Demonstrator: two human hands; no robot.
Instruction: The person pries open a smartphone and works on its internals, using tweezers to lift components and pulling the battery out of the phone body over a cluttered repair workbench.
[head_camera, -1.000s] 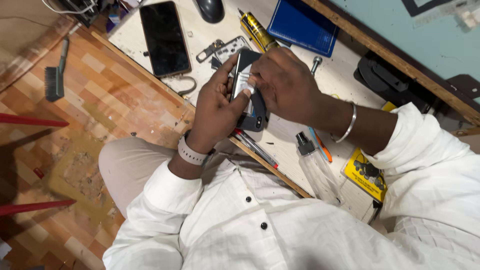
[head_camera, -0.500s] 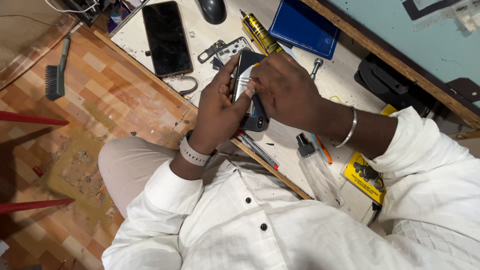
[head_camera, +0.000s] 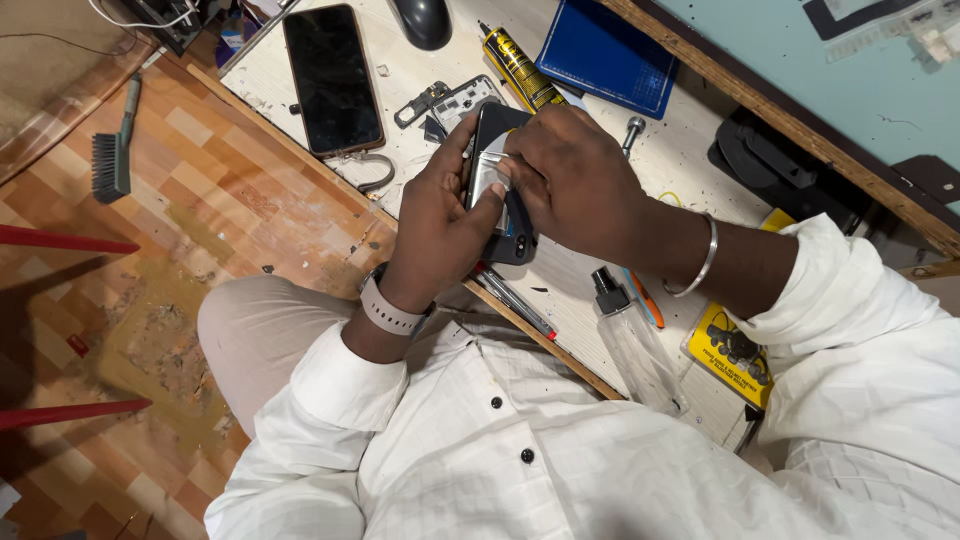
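**Both hands on a dark phone over the bench**

Fingers of the left hand (head_camera: 437, 222) are wrapped round the edge of the dark phone (head_camera: 503, 190), thumb pressed on a small silvery piece (head_camera: 489, 172) at its face. The right hand (head_camera: 572, 180) curls over from the other side, fingertips pinching that same piece. The phone's held just above the white worktable (head_camera: 668, 165). Around it: another black phone (head_camera: 332, 78) lying flat, a yellow glue tube (head_camera: 520, 68), a blue mat (head_camera: 610, 55), a clear bottle (head_camera: 635, 345).
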